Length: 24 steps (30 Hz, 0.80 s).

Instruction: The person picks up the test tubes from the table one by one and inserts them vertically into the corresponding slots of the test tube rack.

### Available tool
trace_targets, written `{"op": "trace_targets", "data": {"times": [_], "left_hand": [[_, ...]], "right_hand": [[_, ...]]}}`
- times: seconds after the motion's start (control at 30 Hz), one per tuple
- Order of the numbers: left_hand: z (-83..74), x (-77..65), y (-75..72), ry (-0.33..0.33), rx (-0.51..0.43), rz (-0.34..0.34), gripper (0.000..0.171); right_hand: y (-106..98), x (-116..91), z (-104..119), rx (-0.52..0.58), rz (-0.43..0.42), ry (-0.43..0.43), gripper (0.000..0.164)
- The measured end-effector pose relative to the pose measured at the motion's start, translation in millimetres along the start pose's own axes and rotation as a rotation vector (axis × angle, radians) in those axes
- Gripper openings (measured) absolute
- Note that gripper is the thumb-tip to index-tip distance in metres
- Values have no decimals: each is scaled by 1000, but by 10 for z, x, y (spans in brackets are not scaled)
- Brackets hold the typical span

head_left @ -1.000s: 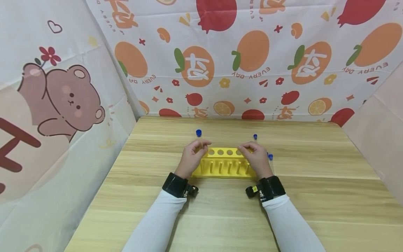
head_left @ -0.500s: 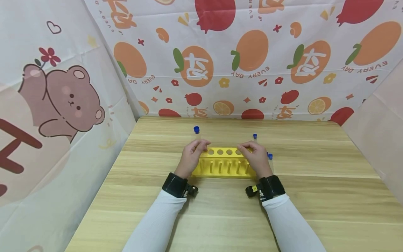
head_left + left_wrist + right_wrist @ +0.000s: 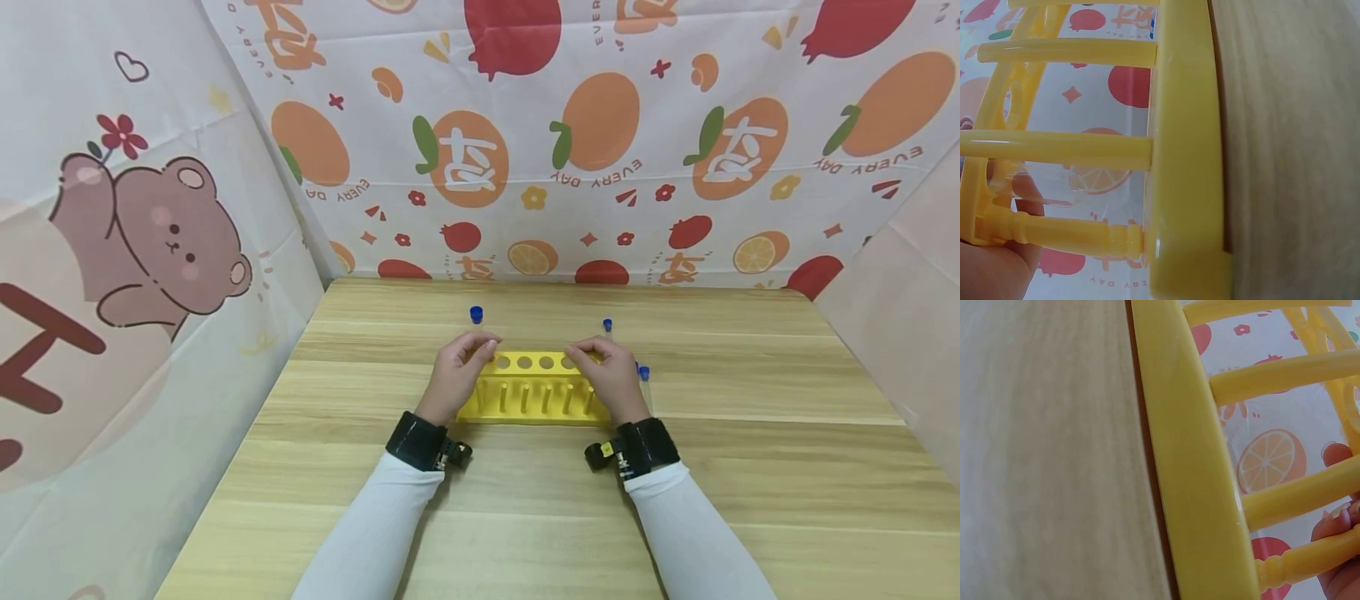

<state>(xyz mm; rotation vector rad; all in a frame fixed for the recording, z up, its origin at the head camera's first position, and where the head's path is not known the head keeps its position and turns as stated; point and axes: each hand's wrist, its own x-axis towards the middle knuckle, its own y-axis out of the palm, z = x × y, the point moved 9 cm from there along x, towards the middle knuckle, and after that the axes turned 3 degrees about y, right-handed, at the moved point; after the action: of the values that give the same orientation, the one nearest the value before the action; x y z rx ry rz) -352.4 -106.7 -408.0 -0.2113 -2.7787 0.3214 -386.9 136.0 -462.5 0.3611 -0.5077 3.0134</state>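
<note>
A yellow test tube rack (image 3: 536, 408) stands on the table with a row of round holes along its top bar. At its left end my left hand (image 3: 453, 375) pinches a clear test tube, whose blue cap (image 3: 476, 315) rises beyond the fingers. The tube's rounded lower end (image 3: 1054, 187) shows below the top bar in the left wrist view. My right hand (image 3: 611, 379) grips the rack's right end, thumb and fingers at the top bar. Its fingertips (image 3: 1337, 454) show behind the posts in the right wrist view.
Several other blue-capped tubes lie to the right of the rack, one cap (image 3: 608, 325) behind the right hand and another cap (image 3: 644, 373) beside it. A wooden table (image 3: 750, 467) spans the front. Printed cloth (image 3: 525, 150) hangs behind and at the sides.
The blue cap over my left hand swung slightly left and up, then back to the right and down. The right hand and the rack have stayed in place.
</note>
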Motion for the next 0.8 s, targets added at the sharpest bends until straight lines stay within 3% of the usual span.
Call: {"op": "trace_targets", "data": {"times": [0.27,0.8], "left_hand": [[342,65,17,-16,-32,-11,32],[345,72,7,38,-33,-39,30]], "right_hand": [[4,-6,-8,-10,3,1,25],[-6,2,-7,8,3,-15,25]]}}
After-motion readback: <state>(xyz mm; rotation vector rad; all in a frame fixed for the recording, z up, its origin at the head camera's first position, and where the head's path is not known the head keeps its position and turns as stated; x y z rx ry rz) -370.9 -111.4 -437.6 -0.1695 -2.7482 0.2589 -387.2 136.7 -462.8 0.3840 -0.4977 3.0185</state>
